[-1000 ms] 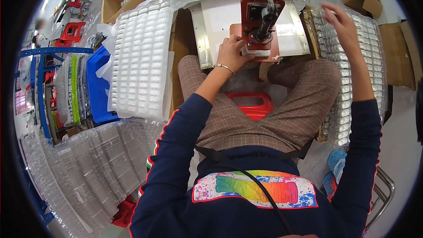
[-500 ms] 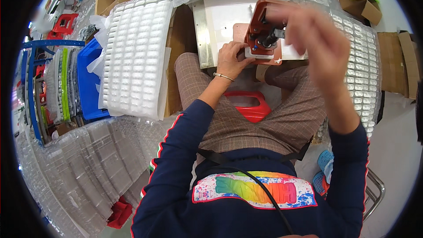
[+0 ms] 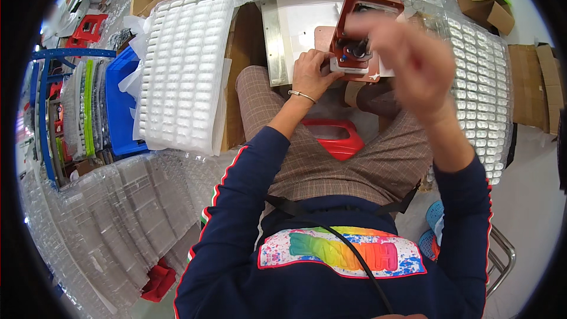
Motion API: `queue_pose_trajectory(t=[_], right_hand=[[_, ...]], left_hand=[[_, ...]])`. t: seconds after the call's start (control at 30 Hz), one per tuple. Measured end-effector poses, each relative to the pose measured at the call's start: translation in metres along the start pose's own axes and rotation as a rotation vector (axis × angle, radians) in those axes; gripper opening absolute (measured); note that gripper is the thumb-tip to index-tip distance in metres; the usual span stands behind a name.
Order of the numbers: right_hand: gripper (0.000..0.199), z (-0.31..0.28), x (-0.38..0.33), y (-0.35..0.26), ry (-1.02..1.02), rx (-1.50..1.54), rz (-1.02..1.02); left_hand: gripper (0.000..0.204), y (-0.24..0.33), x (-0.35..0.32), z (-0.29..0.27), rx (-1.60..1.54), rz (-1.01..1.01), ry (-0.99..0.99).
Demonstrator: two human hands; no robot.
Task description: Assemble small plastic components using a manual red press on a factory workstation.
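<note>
Navy sweatshirt [image 3: 301,292] bears rainbow lettering [image 3: 316,250]. I see the left hand [image 3: 309,77] curled against the red-brown press [image 3: 342,28]; whether it or the blurred right hand [image 3: 418,65] grips, I cannot tell.

Work surface on my feed is a white board [image 3: 300,28] with a pale metal strip [image 3: 274,47] down its left side. Sitting right on it I can see a red-brown hand press [image 3: 347,49], on a flat plate [image 3: 323,36] of about the same colour. Honestly can't make out what's holding the board up. Down on the grey floor [image 3: 531,165] I've got two blue slippers [image 3: 435,215], off to the right.
</note>
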State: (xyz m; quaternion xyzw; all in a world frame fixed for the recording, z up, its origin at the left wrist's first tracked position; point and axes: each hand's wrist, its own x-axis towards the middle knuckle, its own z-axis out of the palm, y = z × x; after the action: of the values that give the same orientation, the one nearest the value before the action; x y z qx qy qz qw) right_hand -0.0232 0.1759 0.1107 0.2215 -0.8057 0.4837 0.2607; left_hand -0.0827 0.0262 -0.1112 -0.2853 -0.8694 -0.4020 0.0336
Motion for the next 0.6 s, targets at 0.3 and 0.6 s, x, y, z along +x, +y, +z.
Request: queue_pose_trajectory(t=[0.3, 0.6], right_hand=[[0.034, -0.033, 0.016, 0.140, 0.427, 0.143, 0.742], [0.019, 0.034, -0.139, 0.109, -0.156, -0.337, 0.674]], left_hand=[[0.048, 0.000, 0.003, -0.005, -0.004, 0.048, -0.025], [0.027, -0.048, 0.048, -0.039, -0.547, -0.244, -0.347]])
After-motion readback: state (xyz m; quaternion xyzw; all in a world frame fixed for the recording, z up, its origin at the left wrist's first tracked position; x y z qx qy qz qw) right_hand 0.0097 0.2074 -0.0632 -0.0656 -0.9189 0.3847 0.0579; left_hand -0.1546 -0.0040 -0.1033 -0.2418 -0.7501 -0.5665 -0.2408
